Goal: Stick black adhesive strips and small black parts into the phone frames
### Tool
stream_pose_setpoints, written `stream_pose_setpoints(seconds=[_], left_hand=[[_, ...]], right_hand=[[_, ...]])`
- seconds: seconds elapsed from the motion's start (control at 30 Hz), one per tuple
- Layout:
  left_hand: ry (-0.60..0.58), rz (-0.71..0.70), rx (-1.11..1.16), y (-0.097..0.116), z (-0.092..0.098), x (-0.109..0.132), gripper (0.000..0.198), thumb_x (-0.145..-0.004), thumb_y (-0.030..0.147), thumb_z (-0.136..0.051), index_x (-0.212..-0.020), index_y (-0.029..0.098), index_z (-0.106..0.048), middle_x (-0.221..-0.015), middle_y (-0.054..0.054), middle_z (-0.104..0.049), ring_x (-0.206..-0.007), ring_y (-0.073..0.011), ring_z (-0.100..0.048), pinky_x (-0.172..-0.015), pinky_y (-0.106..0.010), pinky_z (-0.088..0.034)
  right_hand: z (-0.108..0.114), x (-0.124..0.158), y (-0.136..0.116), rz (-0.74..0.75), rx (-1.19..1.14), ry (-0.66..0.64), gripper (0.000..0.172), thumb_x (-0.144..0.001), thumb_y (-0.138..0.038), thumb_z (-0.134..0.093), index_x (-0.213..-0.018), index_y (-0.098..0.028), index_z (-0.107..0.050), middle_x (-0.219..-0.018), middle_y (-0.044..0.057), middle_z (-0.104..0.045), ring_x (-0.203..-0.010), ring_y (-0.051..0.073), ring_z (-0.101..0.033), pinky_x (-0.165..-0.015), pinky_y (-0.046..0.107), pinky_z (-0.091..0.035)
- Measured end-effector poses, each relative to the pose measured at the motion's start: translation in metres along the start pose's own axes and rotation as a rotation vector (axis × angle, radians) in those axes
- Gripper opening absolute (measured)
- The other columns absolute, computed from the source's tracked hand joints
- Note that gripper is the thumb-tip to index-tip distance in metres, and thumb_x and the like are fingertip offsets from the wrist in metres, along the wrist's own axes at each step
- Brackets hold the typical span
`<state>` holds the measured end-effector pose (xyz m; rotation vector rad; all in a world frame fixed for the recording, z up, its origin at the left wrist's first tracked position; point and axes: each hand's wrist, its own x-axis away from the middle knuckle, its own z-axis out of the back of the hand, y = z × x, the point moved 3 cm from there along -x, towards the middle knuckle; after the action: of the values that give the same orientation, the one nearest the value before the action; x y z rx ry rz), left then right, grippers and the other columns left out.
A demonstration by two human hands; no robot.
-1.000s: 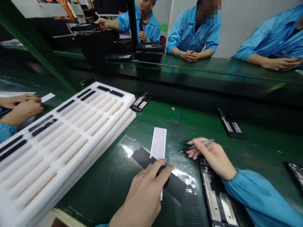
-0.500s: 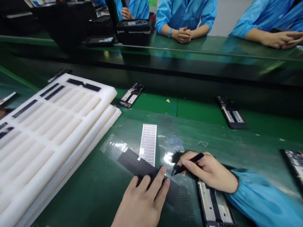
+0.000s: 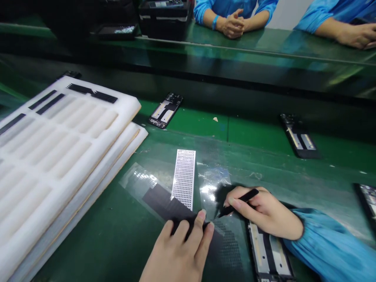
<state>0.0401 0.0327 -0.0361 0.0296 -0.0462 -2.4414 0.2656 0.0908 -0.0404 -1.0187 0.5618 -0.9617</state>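
Black tweezers [image 3: 239, 203] are pinched in my right hand [image 3: 263, 213], their tip pointing down-left close to the fingers of my left hand. My left hand [image 3: 182, 246] lies with fingers spread on a dark strip [image 3: 166, 203], which rests on a clear film. Under the strip's upper edge runs a white sheet of small black dots [image 3: 184, 176]. Another clear film [image 3: 213, 182] reflects light to its right. An opened phone body [image 3: 270, 254] lies partly beneath my right wrist.
White foam trays [image 3: 73, 145] are stacked at the left, with black strips on top. More phone bodies lie at the back [image 3: 166, 111], back right [image 3: 299, 137] and right edge [image 3: 367, 201]. Across the bench, a person's clasped hands [image 3: 233, 25] rest beside a black bin [image 3: 164, 17].
The view has shifted slightly, so the far bench sits higher in the picture. Both hands hold nearly the same pose over the strip, with the tweezers still in my right hand.
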Motion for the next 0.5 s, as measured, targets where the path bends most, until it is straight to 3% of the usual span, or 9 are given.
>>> stream_pose_setpoints(seconds=[0.4, 0.5], left_hand=[[-0.087, -0.017, 0.026, 0.0033, -0.0038, -0.0023, 0.061, -0.088, -0.001, -0.034, -0.142, 0.020, -0.051, -0.146, -0.006, -0.057, -0.088, -0.0232, -0.062, -0.073, -0.041, -0.049], [-0.051, 0.116, 0.216, 0.0045, -0.0014, -0.0011, 0.065, -0.087, -0.005, -0.031, -0.144, 0.021, -0.049, -0.150, -0.006, -0.053, -0.093, -0.0262, -0.065, -0.078, -0.047, -0.052]], right_hand=[[-0.0019, -0.0023, -0.0020, -0.026, -0.041, -0.048, 0.032, -0.103, -0.028, -0.048, -0.089, -0.018, -0.076, -0.092, 0.006, -0.076, -0.086, 0.016, -0.074, -0.078, 0.023, -0.057], [0.0022, -0.0028, -0.0014, -0.079, -0.090, 0.014, 0.036, -0.103, -0.032, -0.051, -0.086, -0.018, -0.080, -0.095, 0.007, -0.076, -0.088, 0.016, -0.074, -0.080, 0.023, -0.058]])
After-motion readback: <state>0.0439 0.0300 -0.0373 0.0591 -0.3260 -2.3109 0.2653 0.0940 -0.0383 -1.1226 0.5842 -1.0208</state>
